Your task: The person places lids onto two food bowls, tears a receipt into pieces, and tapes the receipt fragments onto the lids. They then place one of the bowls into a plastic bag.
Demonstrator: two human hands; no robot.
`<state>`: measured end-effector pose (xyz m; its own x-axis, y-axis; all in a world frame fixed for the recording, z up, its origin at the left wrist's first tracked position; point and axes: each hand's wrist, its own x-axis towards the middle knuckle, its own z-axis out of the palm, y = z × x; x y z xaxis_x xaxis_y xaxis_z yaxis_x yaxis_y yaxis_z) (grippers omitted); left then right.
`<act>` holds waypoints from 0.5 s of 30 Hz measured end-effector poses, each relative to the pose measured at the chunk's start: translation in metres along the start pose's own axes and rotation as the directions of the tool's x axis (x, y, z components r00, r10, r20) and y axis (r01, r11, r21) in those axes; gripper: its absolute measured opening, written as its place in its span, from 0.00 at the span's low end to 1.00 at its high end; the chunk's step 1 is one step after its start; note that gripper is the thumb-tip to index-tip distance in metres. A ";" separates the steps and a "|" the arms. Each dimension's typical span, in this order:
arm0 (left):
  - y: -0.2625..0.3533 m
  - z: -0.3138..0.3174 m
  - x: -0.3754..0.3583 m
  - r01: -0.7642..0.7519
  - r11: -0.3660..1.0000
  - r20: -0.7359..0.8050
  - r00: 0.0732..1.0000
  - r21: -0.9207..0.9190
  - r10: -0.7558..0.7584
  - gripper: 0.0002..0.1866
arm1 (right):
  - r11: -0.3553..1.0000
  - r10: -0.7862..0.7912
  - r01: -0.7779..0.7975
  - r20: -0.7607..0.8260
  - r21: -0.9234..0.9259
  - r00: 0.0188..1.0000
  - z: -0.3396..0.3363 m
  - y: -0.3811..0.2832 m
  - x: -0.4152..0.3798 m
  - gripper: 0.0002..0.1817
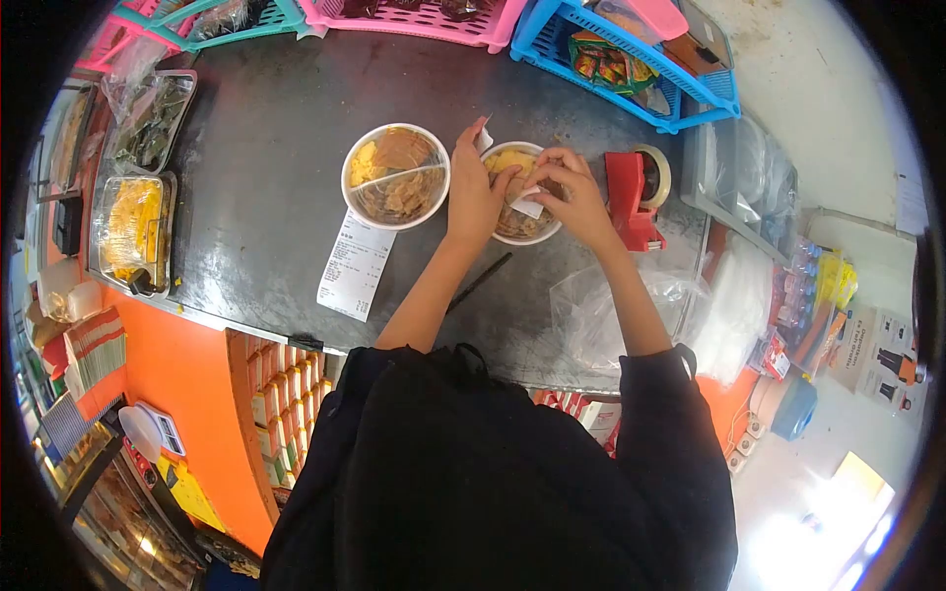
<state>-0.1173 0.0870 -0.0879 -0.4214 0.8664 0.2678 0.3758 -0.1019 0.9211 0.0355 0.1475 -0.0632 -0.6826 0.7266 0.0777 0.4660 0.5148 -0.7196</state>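
Observation:
A round white bowl with a clear lid (523,223) stands in front of me, yellow and brown food showing through. My left hand (475,192) is along its left side, thumb over the rim, with a small white paper slip (484,141) at its fingertips. Over the right part of the lid, my right hand (576,202) is closed in a pinch at a white label (527,203), which lies against the lid. To the left is a second lidded bowl (399,192), divided inside, with yellow and brown food. A printed receipt (357,266) lies partly beneath it.
A red tape dispenser (631,202) stands right of my right hand. Clear plastic bags (611,315) and a dark thin stick (480,283) lie nearer me. Food trays (133,231) line the left edge; blue (680,94) and pink baskets (414,28) line the back.

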 end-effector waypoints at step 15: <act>0.000 0.000 -0.002 -0.085 0.992 0.041 0.996 0.090 0.081 0.32 | 0.258 0.323 0.204 -0.284 0.944 0.903 -0.005 0.019 -0.008 0.07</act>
<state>-0.1163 0.0854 -0.0885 -0.3551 0.8748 0.3297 0.4826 -0.1305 0.8661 0.0531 0.1537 -0.0737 -0.3062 0.9514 0.0338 -0.5506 -0.1480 -0.8215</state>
